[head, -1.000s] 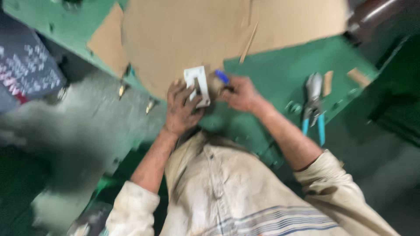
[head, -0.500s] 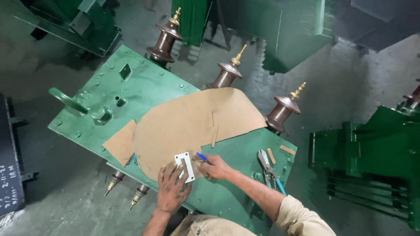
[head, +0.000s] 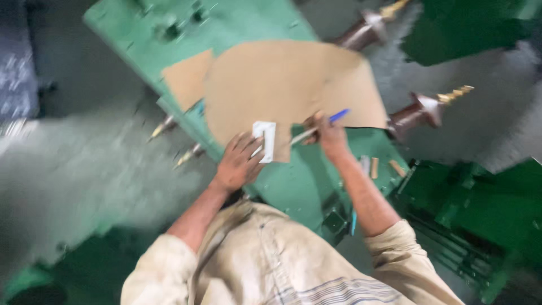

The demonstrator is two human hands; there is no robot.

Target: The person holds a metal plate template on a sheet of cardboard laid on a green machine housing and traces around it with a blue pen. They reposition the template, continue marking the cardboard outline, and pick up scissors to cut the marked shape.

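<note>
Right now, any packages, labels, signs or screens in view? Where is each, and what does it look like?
Dark board with pale markings: far left edge, beside the green metal plate; blurred, partly cut off, could be a sign.
Small white rectangular plate: under the left hand on the brown cardboard sheet; too blurred to call it a label.
No packages or screens.

Single head-worn view, looking steeply down

The camera sits above the person's chest, faces forward and down over the green metal cover (head: 293, 186), close enough that both forearms fill the lower frame; motion blurs the edges.
</note>
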